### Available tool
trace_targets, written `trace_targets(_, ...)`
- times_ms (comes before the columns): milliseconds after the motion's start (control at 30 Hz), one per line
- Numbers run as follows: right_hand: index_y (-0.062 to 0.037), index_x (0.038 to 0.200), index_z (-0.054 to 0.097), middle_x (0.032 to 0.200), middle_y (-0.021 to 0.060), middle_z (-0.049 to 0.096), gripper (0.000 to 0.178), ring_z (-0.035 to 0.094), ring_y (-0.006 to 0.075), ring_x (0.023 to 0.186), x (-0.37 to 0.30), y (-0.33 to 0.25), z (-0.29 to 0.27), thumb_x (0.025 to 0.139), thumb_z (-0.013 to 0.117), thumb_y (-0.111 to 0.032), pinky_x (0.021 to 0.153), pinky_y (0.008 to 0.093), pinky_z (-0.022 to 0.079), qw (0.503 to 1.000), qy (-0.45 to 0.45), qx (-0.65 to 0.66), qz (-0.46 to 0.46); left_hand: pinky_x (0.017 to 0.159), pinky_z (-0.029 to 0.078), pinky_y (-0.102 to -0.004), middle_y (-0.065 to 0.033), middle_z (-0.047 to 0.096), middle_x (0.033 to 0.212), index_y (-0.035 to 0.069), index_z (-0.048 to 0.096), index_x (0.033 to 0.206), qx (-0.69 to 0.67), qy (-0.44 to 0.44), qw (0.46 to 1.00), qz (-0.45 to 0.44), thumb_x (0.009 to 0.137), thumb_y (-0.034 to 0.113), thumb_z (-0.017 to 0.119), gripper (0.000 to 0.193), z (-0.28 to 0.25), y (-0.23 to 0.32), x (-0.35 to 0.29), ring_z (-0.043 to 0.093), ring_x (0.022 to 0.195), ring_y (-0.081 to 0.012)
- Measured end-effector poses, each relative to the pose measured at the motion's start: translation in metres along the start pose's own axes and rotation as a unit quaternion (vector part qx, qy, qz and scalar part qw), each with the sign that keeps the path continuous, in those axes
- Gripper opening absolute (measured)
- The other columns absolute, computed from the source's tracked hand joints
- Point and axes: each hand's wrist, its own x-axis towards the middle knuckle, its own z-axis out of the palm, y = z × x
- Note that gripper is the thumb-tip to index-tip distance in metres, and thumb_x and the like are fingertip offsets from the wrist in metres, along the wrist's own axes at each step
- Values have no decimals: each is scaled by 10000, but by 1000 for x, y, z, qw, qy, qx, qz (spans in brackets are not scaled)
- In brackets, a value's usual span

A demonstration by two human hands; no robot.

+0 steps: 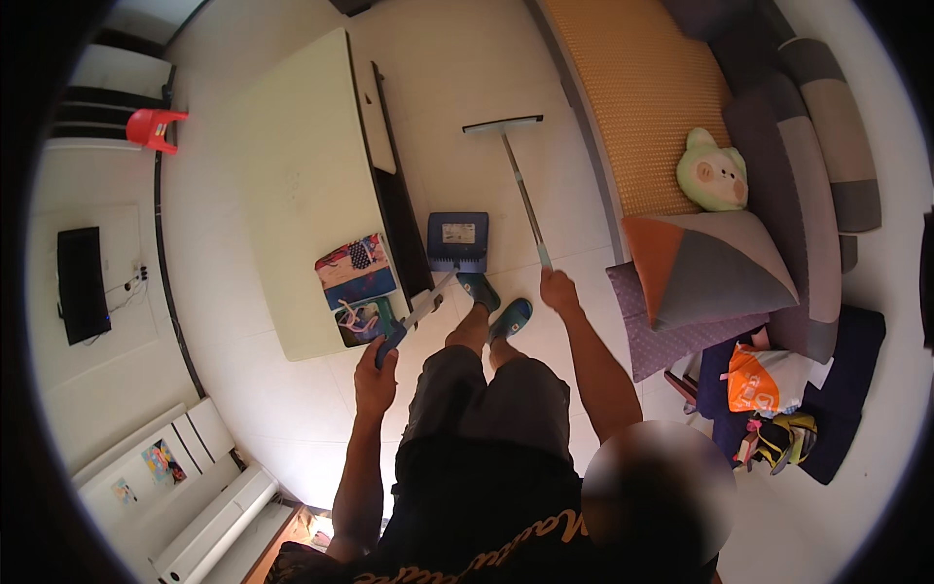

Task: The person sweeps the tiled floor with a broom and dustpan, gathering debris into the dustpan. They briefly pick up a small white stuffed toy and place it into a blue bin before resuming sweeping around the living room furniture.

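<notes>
My left hand is closed round the blue grip of a long-handled dustpan. Its dark blue pan rests on the floor just ahead of my slippered feet, close to the table's dark side. In my right hand is the pole of a floor squeegee, gripped near its upper end. The squeegee's wide, thin head lies on the tiles farther off, between table and sofa, apart from the dustpan.
A pale table stands to my left, bearing a patterned box and an open bin of odds and ends. On my right is a sofa with cushions and a green plush pillow. A red stool sits far left.
</notes>
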Motion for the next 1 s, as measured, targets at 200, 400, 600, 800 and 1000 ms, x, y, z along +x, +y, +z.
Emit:
trace_targets(200, 49, 1046, 578, 1048, 300, 611, 532, 594, 452, 993, 8, 13, 19, 967, 319, -410, 886, 513, 470, 978, -196, 6, 78, 576, 483, -310, -102, 620, 733, -4, 553, 1218, -3, 1, 999, -40, 890, 235, 599, 408, -4, 3, -50, 577, 567, -164)
trace_targets(400, -11, 1065, 532, 1049, 282, 603, 505, 595, 488, 971, -165, 143, 19, 975, 301, -452, 829, 545, 489, 954, -229, -167, 92, 720, 502, -330, -180, 657, 904, -22, 542, 1223, 26, -19, 998, -52, 883, 217, 591, 419, -3, -25, -62, 645, 785, -251)
trace_targets(600, 40, 913, 569, 903, 295, 621, 536, 593, 483, 900, -274, 173, -27, 983, 313, -426, 780, 550, 470, 964, -223, -119, 88, 769, 503, -341, -209, 655, 974, -22, 537, 1229, 59, -34, 998, -1, 872, 220, 596, 436, 2, -40, -74, 654, 839, -273)
trace_targets(800, 45, 805, 560, 851, 311, 610, 537, 587, 492, 827, -225, 101, -40, 984, 338, -409, 731, 568, 453, 986, -140, -92, 19, 869, 490, -399, -235, 638, 1066, -4, 553, 1199, 19, -45, 999, -10, 872, 221, 599, 399, -2, -54, -87, 620, 1007, -374)
trace_targets(1000, 70, 903, 597, 953, 329, 613, 590, 577, 497, 946, -43, -30, 35, 972, 324, -448, 849, 537, 457, 990, -102, -85, -51, 841, 497, -427, -225, 636, 1069, 33, 542, 1219, 41, -47, 997, -41, 868, 230, 603, 408, -8, -62, -103, 613, 992, -392)
